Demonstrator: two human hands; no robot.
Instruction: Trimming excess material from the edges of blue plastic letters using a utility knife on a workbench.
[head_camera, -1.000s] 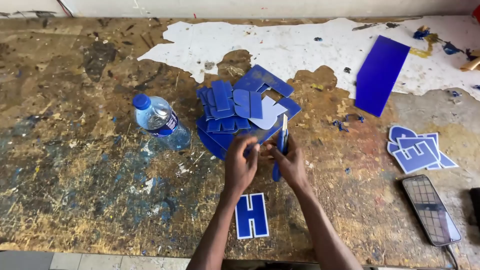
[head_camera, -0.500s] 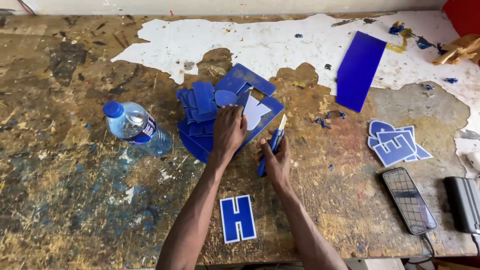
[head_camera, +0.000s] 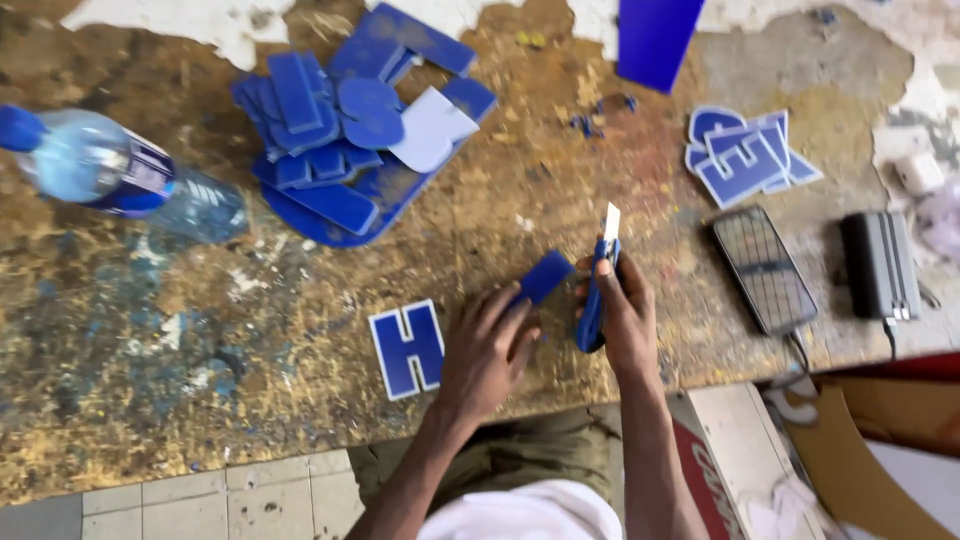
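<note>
My left hand (head_camera: 487, 345) holds a small blue rectangular piece (head_camera: 546, 275) against the worn wooden bench (head_camera: 300, 420). My right hand (head_camera: 622, 315) grips a blue utility knife (head_camera: 598, 290), its blade pointing away from me, just right of the piece. A cut-out blue letter with a white border (head_camera: 407, 348) lies flat to the left of my left hand. A heap of blue offcuts (head_camera: 345, 150) sits farther back on the bench.
A plastic water bottle (head_camera: 110, 175) lies on its side at the left. More blue cut-out shapes (head_camera: 745, 155) and a blue sheet (head_camera: 655, 40) lie at the right back. A phone (head_camera: 765, 268) and a black power bank (head_camera: 880, 265) rest near the right edge.
My left hand left the heap with a small blue piece and came toward the front edge. My right hand followed with the knife. The view shifted closer and to the right.
</note>
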